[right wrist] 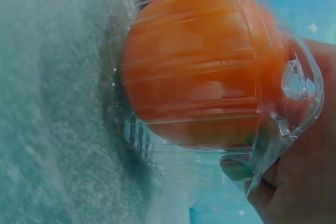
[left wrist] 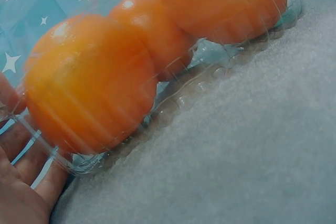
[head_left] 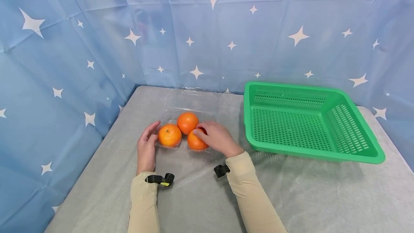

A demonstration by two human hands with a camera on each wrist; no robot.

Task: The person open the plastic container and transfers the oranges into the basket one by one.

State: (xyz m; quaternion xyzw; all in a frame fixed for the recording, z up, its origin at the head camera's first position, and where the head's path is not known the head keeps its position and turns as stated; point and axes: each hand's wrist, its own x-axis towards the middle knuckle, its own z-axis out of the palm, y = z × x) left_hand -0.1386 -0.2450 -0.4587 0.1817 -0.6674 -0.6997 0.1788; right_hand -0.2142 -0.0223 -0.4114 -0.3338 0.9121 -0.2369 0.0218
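Note:
A clear plastic clamshell box [head_left: 209, 117] holds three oranges, its see-through lid [head_left: 194, 100] folded open toward the back. In the head view one orange [head_left: 169, 135] sits at the left, one [head_left: 188, 123] behind in the middle and one [head_left: 196, 141] at the right. My right hand [head_left: 220, 138] reaches over the box's right end, thumb and fingers curled round the right orange. Through the plastic, the right wrist view shows that orange [right wrist: 194, 72] inside the box. My left hand [head_left: 147, 150] rests at the box's left end, its fingers [left wrist: 39, 177] spread along the wall.
A green plastic basket [head_left: 300, 150] with perforated walls stands at the right of the grey table [head_left: 191, 200]. Blue star-printed cloth [head_left: 207, 39] hangs behind the table and along its left side.

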